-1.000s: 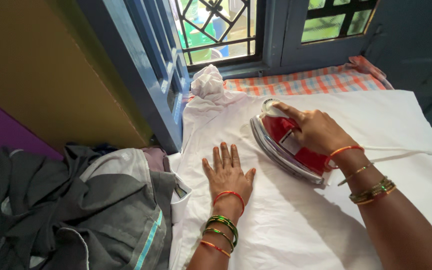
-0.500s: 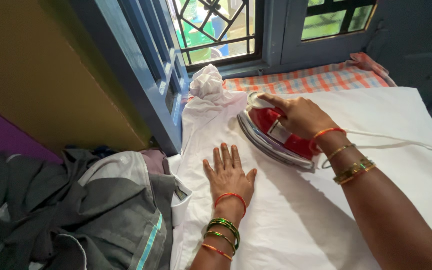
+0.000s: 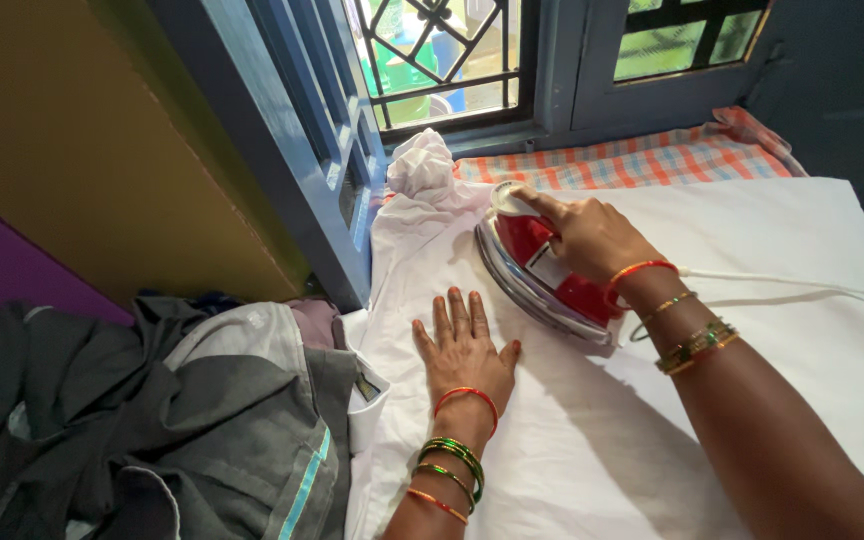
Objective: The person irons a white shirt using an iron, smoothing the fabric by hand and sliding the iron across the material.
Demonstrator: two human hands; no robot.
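A white garment [image 3: 562,440] lies spread over the ironing surface. My left hand [image 3: 464,348] presses flat on it, fingers apart, holding the cloth down. My right hand [image 3: 587,235] grips the handle of a red and silver electric iron [image 3: 537,272] that rests on the cloth just right of my left hand. The iron's nose points toward the bunched white cloth [image 3: 420,165] near the window. A white cord [image 3: 802,288] trails from the iron to the right across the fabric.
A heap of grey clothes [image 3: 182,420] lies at the left. A blue window frame [image 3: 322,180] with a metal grille stands behind. An orange checked cloth [image 3: 672,155] covers the far edge below the window.
My right hand has slid the iron leftward and away from me across the white garment, toward the bunched cloth. My left hand has stayed flat in place.
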